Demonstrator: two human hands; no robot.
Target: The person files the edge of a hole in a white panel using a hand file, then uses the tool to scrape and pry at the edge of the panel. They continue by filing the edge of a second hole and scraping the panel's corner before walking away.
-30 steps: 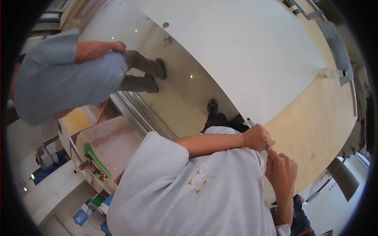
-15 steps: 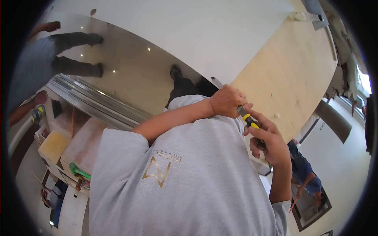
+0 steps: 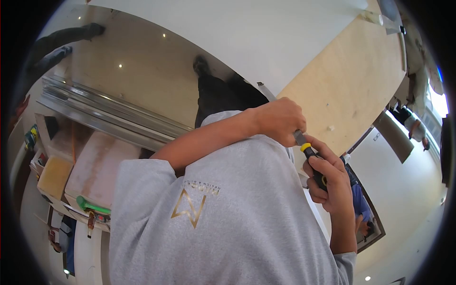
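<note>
My left hand is closed round a narrow flat grey strip, whose dark end pokes out beyond the knuckles towards the white panel. The middle of the strip is hidden in the fist. In my right hand is a flat-bladed hand tool with a black handle and a yellow collar. Its metal blade reaches up to the lower edge of my left hand. Both hands are close in front of my grey shirt, beside a pale wooden board.
Long metal profiles lie at the left, near boxes and a green-handled tool. A person's legs show at upper left. Another person in blue is behind my right arm. A brown panel leans at the right.
My right hand has shifted slightly right and down, and the tool stands at a steeper angle. My left hand moved a little right. The person at upper left has moved further out of view.
</note>
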